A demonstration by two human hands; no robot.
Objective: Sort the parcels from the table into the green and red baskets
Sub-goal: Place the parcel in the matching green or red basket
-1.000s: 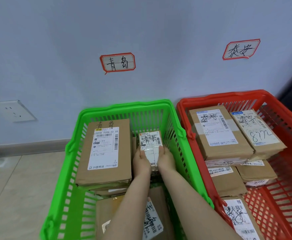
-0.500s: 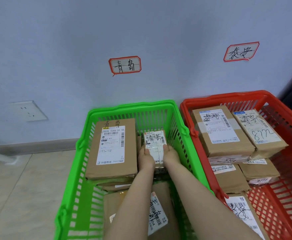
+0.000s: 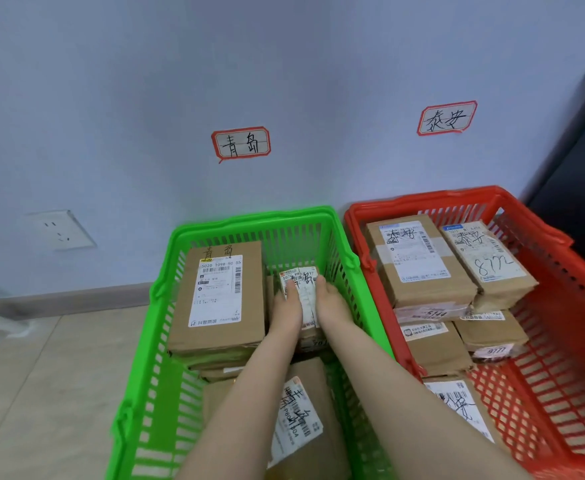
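**Parcel clamped between both hands inside green basket**

Pale tiled floor met a blue-grey wall at a skirting strip, with a wall socket low on the left. The green basket and red basket stood side by side near the wall, their rims nearly touching, and both held cardboard parcels. In the green basket's far right part, the left hand and right hand clamped a small parcel between them. Their fingers lay together along its long sides, just beside a large parcel. Open floor lay left of the green basket.
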